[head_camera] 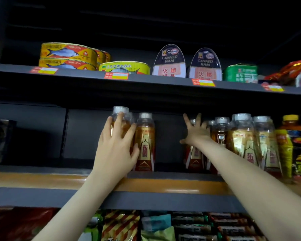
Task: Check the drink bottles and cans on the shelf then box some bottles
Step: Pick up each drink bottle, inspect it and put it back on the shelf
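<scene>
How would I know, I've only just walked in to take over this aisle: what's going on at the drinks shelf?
A person is working at the middle shelf of amber drinks. Their left hand grips a white-capped bottle standing at the left, beside a second bottle. Their right hand, fingers spread, reaches into the gap toward the group of bottles on the right; whether it touches one I cannot tell. No box is in view.
</scene>
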`<state>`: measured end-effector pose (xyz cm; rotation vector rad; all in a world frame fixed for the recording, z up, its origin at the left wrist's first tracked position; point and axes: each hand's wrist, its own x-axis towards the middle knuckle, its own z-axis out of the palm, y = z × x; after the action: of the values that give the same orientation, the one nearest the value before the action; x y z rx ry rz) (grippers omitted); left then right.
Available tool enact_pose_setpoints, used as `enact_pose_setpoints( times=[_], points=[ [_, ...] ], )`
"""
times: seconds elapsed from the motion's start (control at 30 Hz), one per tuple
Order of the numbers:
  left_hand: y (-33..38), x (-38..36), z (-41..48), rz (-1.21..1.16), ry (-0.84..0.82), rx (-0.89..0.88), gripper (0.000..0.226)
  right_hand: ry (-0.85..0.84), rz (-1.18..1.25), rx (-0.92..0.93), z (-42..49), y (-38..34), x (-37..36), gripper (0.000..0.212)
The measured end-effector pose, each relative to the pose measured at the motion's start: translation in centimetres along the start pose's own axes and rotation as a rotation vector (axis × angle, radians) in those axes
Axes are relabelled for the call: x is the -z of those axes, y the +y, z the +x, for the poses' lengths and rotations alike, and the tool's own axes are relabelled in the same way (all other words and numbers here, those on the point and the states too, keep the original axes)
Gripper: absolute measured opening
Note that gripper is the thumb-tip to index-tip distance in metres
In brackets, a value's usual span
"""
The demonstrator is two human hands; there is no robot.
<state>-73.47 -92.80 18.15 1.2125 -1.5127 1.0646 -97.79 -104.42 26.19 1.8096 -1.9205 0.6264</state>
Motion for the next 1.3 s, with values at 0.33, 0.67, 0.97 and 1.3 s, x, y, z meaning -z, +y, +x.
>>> enact_pose_setpoints(
  times=[0.33, 0.67, 0.97, 1.3],
  points=[
    [-0.1, -0.4, 0.1, -0.013, 0.032, 0.009, 0.056, 0.085, 0.321, 0.235, -1.3, 0.1, -0.3, 0.098],
    [0.2, 1.7, 0.4, -0.059, 0.133, -0.037, 0.041, 0.552, 0.370, 0.747, -10.9, 1.2, 5.4, 0.084],
    [9.3, 11.3, -8.4, -0.792, -0.114, -0.077, 0.102, 0.673, 0.755, 0.635, -28.9, -1.3, 11.1, 0.089],
    [10.4, 16.0, -26.8, -1.182, -0.930, 0.464, 0.073, -0.188, 1.646, -0.063, -42.0, -2.1, -0.9, 0.048]
  ],
)
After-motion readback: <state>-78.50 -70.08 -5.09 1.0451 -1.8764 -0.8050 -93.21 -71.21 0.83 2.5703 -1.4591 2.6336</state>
